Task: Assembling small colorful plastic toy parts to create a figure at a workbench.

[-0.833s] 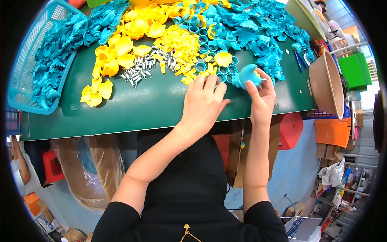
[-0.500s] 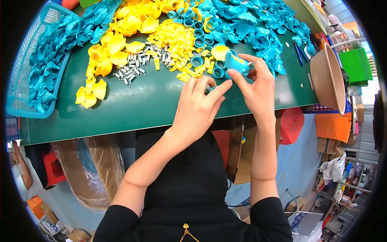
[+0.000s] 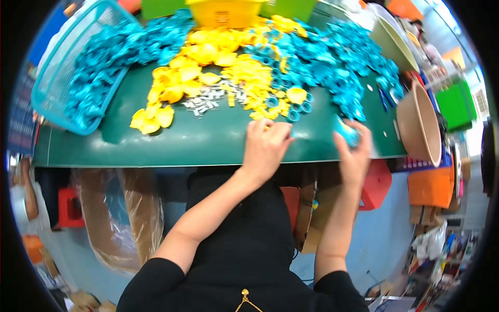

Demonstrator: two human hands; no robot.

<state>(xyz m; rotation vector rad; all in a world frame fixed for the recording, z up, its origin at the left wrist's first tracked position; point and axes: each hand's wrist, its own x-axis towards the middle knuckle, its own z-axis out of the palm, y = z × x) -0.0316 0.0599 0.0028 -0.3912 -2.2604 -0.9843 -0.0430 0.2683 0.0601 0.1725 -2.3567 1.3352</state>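
My right hand (image 3: 355, 156), smeared by motion, grips a teal moulded plastic toy part (image 3: 347, 133) above the table's right front. My left hand (image 3: 263, 148) is closed over the table's front middle, its fingers curled down. A speck of teal shows at its fingertips, too little to name. Just beyond it lie small yellow plastic pieces (image 3: 258, 92) and several teal rings (image 3: 293, 115). A yellow cupped shell (image 3: 297, 95) rests among the rings. Small metal springs (image 3: 204, 102) are heaped to their left.
A teal basket (image 3: 49, 104) of teal parts stands at the left of the green table (image 3: 208, 143). Yellow shells (image 3: 179, 78) and teal parts (image 3: 340, 67) are piled behind. A yellow bin (image 3: 223, 13) is at the back, a beige tub (image 3: 420, 125) at the right edge.
My right hand has moved right, away from my left, carrying the teal toy part. My left hand's fingers have curled in. The view has shifted, showing more of the table's back.
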